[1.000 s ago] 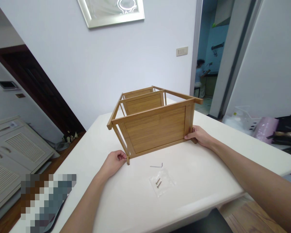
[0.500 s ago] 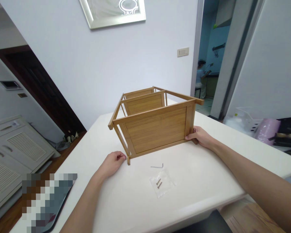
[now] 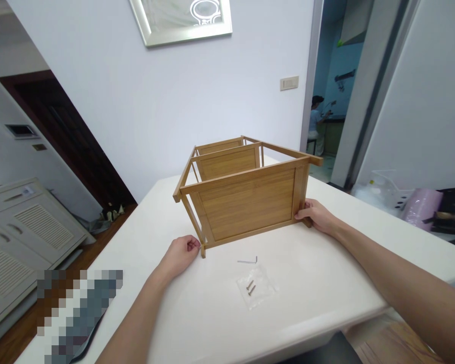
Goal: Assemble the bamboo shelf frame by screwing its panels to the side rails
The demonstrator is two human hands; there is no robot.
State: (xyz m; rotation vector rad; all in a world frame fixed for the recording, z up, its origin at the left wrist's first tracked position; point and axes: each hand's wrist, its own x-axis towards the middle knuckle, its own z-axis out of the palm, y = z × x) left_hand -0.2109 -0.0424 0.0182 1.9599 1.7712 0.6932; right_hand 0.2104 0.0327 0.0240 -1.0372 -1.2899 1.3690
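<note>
A bamboo rack [image 3: 246, 202] lies on its side on the white table [image 3: 318, 283], its shelf panels upright. My left hand [image 3: 181, 254] pinches the rack's near left corner leg, fingers curled against the wood. My right hand [image 3: 317, 216] grips the near right corner post, thumb in front and fingers behind it. In front of the rack lie a small hex key [image 3: 247, 261] and a clear plastic bag [image 3: 257, 288] holding two screws.
A blurred dark object [image 3: 76, 308] lies at the table's near left edge. White cabinets [image 3: 18, 237] stand on the left. A white basket [image 3: 387, 189], a pink roll [image 3: 419, 207] and dark things crowd the far right. A person [image 3: 315, 124] stands in the far doorway.
The view has drifted slightly, so everything sits a little right. My left fingers have closed in onto the rack's corner leg. My right hand keeps its hold.
</note>
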